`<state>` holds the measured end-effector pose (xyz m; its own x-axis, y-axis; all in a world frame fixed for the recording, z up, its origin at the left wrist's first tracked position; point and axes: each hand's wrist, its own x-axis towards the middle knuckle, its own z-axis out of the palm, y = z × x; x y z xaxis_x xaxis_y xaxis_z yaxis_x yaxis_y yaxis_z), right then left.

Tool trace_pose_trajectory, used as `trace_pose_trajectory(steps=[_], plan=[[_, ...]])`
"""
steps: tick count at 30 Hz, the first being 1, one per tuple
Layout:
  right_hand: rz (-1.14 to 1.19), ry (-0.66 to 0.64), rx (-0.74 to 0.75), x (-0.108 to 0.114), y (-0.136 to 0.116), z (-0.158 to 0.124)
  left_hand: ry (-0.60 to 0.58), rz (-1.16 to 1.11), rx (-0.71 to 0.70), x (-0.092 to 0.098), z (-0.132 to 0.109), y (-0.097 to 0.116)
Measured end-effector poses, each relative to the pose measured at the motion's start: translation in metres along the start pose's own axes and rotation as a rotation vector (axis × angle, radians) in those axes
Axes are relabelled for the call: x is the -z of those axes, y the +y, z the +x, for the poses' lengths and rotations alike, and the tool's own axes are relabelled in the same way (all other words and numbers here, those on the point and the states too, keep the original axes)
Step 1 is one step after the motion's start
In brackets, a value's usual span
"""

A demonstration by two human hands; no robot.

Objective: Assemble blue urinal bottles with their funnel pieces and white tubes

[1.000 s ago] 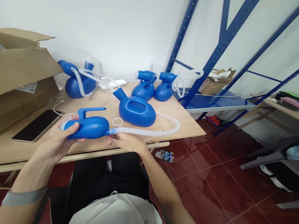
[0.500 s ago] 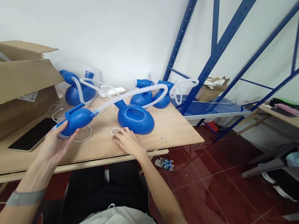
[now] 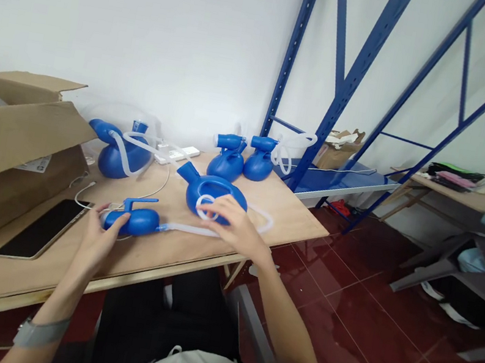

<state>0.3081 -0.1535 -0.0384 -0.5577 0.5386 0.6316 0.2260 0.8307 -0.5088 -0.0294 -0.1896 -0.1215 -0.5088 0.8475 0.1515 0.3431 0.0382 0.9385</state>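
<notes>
On the tabletop, my left hand (image 3: 100, 236) grips a blue urinal funnel head (image 3: 142, 222) with a raised flap along its top. A translucent hose (image 3: 190, 230) runs from its narrow end to the right, passing behind my right hand. My right hand (image 3: 238, 224) pinches a white ring (image 3: 206, 208) between thumb and fingers, held up in front of a blue urinal bottle (image 3: 194, 189). That bottle lies on its side, its open neck pointing up and left, partly hidden by my right hand.
Several finished-looking blue urinal bottles with hoses stand at the back, among them a left one (image 3: 120, 158) and a right one (image 3: 258, 165). A cardboard box (image 3: 12, 137), a tablet (image 3: 43, 229), a power strip (image 3: 177, 155) and thin cables lie around. A blue rack (image 3: 352, 82) rises beyond the table.
My left hand has lowered the funnel head onto the table, and its hose has dropped from an arch to lying low. My right hand has lifted the white ring off the table.
</notes>
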Motion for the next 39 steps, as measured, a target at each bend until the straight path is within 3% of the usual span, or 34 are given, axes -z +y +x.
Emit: trace_pose_trajectory(steps=[4,6,8,10,12,14,18,25,28,31,34,36,39], plan=[[-0.021,0.261,-0.084,-0.020,0.042,0.019,0.074,0.295,-0.218,-0.005,-0.006,0.005],[-0.046,0.292,-0.078,-0.033,0.057,0.027,0.147,0.402,-0.417,-0.012,-0.010,0.018],[-0.084,0.252,-0.017,-0.046,0.063,0.034,0.148,0.441,-0.651,-0.023,-0.012,0.036],[-0.123,0.137,0.098,-0.054,0.063,0.040,-0.026,0.456,-0.850,-0.038,-0.010,0.056],[-0.146,0.049,0.194,-0.056,0.059,0.046,-0.249,0.471,-0.941,-0.052,-0.003,0.072],[-0.147,0.030,0.231,-0.052,0.057,0.050,-0.392,0.456,-0.928,-0.062,0.006,0.084],[-0.149,-0.014,0.263,-0.034,0.057,0.052,-0.559,0.424,-0.873,-0.066,0.024,0.098],[-0.241,-0.250,0.306,-0.019,0.057,0.054,-0.593,0.526,-0.946,-0.063,0.033,0.118],[-0.129,-0.223,0.283,-0.015,0.055,0.055,-0.672,0.547,-0.853,-0.064,0.037,0.122],[-0.032,-0.017,0.116,-0.009,0.059,0.051,-0.639,0.512,-0.822,-0.062,0.051,0.124],[-0.124,0.150,-0.198,-0.008,0.075,0.045,-0.458,0.459,-0.758,-0.061,0.078,0.124],[-0.223,0.120,-0.385,-0.011,0.089,0.042,-0.393,0.433,-0.652,-0.063,0.098,0.123],[-0.298,0.047,-0.452,-0.018,0.107,0.039,-0.475,0.371,-0.499,-0.071,0.122,0.121]])
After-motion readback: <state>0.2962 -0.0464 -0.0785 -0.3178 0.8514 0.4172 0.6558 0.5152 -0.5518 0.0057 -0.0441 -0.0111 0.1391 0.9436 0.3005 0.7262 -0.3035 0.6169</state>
